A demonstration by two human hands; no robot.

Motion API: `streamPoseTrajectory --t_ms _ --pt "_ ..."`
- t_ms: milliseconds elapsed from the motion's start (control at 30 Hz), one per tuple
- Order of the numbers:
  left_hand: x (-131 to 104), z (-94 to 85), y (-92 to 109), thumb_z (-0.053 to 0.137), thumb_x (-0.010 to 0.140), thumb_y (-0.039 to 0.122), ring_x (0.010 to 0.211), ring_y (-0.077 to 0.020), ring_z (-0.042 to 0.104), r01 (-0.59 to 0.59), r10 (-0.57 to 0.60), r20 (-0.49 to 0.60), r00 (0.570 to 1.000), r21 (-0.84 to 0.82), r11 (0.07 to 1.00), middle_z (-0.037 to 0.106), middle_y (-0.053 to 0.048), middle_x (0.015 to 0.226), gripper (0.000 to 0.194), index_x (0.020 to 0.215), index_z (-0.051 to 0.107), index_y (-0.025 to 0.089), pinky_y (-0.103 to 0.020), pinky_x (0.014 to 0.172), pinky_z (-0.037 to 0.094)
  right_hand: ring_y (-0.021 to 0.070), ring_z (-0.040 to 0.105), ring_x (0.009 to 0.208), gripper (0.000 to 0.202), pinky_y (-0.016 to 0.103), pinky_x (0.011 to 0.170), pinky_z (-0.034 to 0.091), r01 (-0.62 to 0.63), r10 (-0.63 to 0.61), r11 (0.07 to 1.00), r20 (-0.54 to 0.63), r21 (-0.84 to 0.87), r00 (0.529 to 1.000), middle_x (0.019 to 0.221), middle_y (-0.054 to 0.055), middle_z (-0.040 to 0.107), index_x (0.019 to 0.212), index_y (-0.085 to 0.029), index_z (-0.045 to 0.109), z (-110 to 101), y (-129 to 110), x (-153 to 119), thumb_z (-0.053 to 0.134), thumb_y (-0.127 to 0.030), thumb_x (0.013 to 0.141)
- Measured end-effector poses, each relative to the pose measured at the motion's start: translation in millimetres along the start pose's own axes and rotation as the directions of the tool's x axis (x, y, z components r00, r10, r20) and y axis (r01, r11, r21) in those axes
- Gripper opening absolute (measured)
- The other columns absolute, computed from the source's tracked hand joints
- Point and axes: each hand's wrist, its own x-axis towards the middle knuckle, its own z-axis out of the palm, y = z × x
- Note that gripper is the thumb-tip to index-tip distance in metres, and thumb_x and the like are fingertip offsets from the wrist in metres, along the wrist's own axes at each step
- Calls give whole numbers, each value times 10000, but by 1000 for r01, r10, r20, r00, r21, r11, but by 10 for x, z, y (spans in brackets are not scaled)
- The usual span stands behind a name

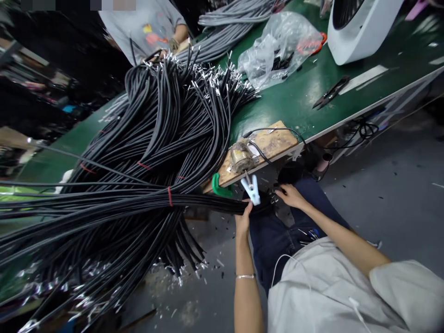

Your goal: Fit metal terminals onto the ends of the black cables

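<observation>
A long bundle of black cables [208, 201], tied with a red band, runs from the left edge to my lap. My left hand [243, 216] is wrapped round the bundle near its end, the thumb on top. At the cable ends, my right hand [289, 195] has its fingers pressed together; whatever they hold is too small to name. Just above my left hand, a light blue clip [252, 189] sits on the shaft of a small motor [242, 156], mounted on a wooden board [277, 138]. A green clamp [220, 186] is at the board's edge.
A large pile of black cables [173, 125] covers the left of the green table [294, 99]. Behind it, a person in a grey shirt [149, 23] works. Cutters [331, 92], a plastic bag [277, 48] and a white fan [364, 27] lie or stand to the right.
</observation>
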Motion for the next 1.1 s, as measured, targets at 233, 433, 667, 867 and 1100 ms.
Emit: streamPoseTrajectory --t_ms 233,433,667,867,1100 --pt "-380 62 387 754 712 506 643 -169 660 -50 88 144 986 -247 968 609 23 591 412 704 513 172 -393 803 532 178 612 665 397 312 682 505 -84 23 972 264 221 964 706 16 643 948 -159 649 91 -18 -264 591 -531 821" --pt "-596 106 777 699 821 366 356 -32 374 -155 237 146 960 -427 891 414 87 479 293 713 517 163 -149 397 345 162 628 678 553 320 612 558 -252 11 876 506 411 863 772 17 610 1020 -204 589 241 -102 -657 577 -694 764" --pt "-667 154 1254 771 731 451 345 -13 259 -97 182 116 976 -516 851 317 105 479 398 674 496 168 -126 357 281 225 687 813 437 533 759 559 -589 18 537 689 605 724 951 70 661 1156 -223 504 -21 -464 -969 619 -514 851" --pt "-714 247 1480 624 893 365 351 -13 283 -43 142 125 982 -583 811 336 96 477 328 682 498 148 -115 368 295 270 709 834 388 499 736 553 -593 -15 383 647 708 763 952 142 727 1125 -187 512 -221 -626 -1114 617 -461 871" --pt "-770 242 1536 603 912 353 369 -9 333 24 113 169 979 -649 761 349 96 499 303 714 493 152 -111 392 323 265 610 1122 312 430 937 480 -438 -99 371 503 819 858 1081 94 686 1029 -177 629 -147 -546 -1274 718 -301 757"
